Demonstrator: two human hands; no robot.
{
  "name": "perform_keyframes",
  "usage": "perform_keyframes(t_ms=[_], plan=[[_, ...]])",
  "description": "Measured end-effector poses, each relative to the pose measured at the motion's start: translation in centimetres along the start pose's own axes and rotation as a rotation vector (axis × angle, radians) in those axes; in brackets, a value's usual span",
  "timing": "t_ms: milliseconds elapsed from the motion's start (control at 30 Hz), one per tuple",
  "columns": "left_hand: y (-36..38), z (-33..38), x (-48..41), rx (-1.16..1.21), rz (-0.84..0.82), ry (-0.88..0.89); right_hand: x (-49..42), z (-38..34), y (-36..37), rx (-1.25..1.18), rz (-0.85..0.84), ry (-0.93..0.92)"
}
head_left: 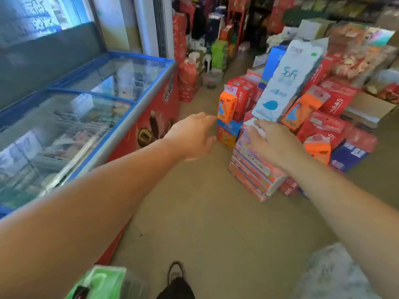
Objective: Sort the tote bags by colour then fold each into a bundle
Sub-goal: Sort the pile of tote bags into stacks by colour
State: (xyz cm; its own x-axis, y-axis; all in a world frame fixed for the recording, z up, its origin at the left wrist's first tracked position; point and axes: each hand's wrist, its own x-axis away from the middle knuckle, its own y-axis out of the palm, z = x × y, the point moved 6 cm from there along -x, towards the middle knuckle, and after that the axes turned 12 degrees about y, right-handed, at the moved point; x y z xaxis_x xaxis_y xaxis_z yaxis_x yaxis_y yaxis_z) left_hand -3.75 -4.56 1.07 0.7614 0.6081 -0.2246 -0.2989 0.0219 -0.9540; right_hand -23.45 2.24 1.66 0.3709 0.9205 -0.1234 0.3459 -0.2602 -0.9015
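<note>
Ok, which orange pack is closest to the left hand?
The upright orange pack atop the blue box, just beyond the left hand; the other two lie farther right.

Pretty bright overall, with daylight pouring in from the window (43, 16) top left, which is blown out and bluish. That light bounces off the freezer (121, 83) lids as milky glare, so what's inside is hard to read. The floor (205, 212) is evenly lit, shadows soft and faint. The shelves (323, 9) at the back right are much dimmer and go mushy. The whole frame is soft, with motion smear on the left hand (194, 134) and right hand (274, 141). Only the big lettering on the white pack (289, 78) reads. Fisheye bend is strong: the freezer rim curves, the forearms (64, 212) balloon at the bottom corners, and the green thing (101, 281) down there is just blur.
</note>
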Motion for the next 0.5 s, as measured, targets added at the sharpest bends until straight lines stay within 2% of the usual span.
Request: perform_keyframes(t_ms=[233, 500], plan=[[15.1, -11.2, 1.6, 0.207, -0.203, -0.260, -5.4, 2.0, 15.0, 0.015, -0.193, 0.092], [19.6, -21.7, -2.0, 0.339, -0.314, -0.407, -13.1, 0.3, 23.6, 0.072, -0.293, 0.164]])
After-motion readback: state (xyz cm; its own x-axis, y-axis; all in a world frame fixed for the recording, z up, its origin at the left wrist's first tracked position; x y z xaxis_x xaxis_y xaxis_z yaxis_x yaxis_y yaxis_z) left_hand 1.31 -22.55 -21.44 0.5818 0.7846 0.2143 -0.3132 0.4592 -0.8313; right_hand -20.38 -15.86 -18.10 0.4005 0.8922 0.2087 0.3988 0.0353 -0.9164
